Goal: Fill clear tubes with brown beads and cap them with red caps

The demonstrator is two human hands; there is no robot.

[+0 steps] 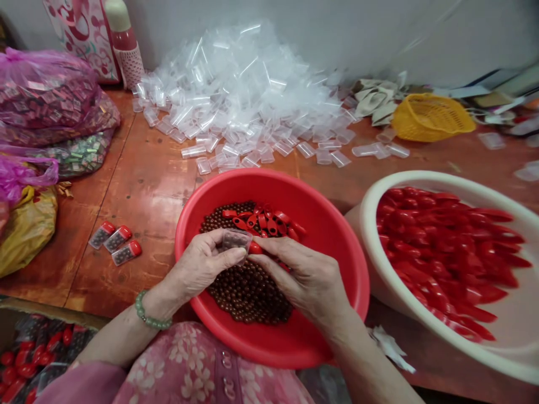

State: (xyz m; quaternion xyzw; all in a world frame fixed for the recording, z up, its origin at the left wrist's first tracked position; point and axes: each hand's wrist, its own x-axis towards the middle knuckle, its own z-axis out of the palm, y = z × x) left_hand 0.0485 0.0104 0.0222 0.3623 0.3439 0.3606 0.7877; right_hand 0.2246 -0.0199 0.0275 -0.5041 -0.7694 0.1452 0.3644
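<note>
The left hand (206, 261) grips a clear case (236, 239) of dark beads between thumb and fingers. The right hand (309, 278) has its thumb and fingers closed on a red cap (255, 248) at the case's right end; whether the cap is seated cannot be told. Case and cap are above a red basin (347, 247), which holds loose brown beads (248, 294) and, toward its far side, a cluster of red caps (269, 221).

To the right, a white tub (369, 207) holds many glossy red pieces (446, 258). Left of the basin, three filled cases (121, 241) with red ends lie close together on the worktop (147, 196). Beyond the basin, empty clear cases (252, 95) are heaped against the wall (337, 39), with a yellow basket (433, 118) to their right. Bulging bags (46, 101) sit at the far left.
</note>
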